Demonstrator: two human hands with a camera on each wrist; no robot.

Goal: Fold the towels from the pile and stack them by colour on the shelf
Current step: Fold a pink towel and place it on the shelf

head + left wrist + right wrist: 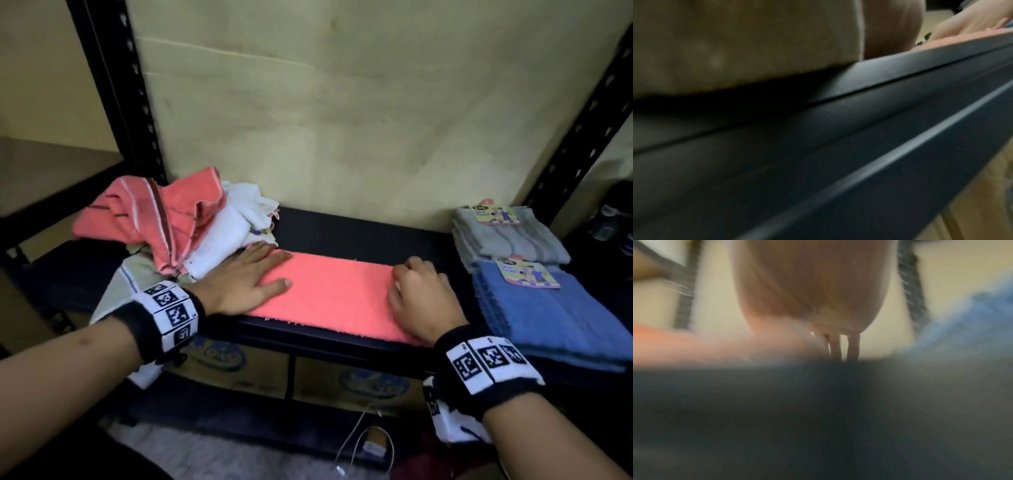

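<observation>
Grip: the left hand [239,281] lies flat, fingers straight, pressing one end of the coral towel [329,294], while the right hand [424,301] curls its fingers at the other end, seemingly pinching the edge; the exact hold is hidden under the knuckles. The towel lies as a long strip on the black shelf [359,233], its long axis running left to right along the front edge, probably pinned at one end so the other can be brought over in a fold. An unfolded pile [178,226] sits just left; a folded grey towel [507,240] and blue towel [555,315] lie to the right.

Left wrist view: blurred; mostly the shelf's front rail [879,129], with a sliver of coral cloth beyond.

Right wrist view: smeared by motion; fingers [835,347] point down at the shelf, between coral and blue.
</observation>
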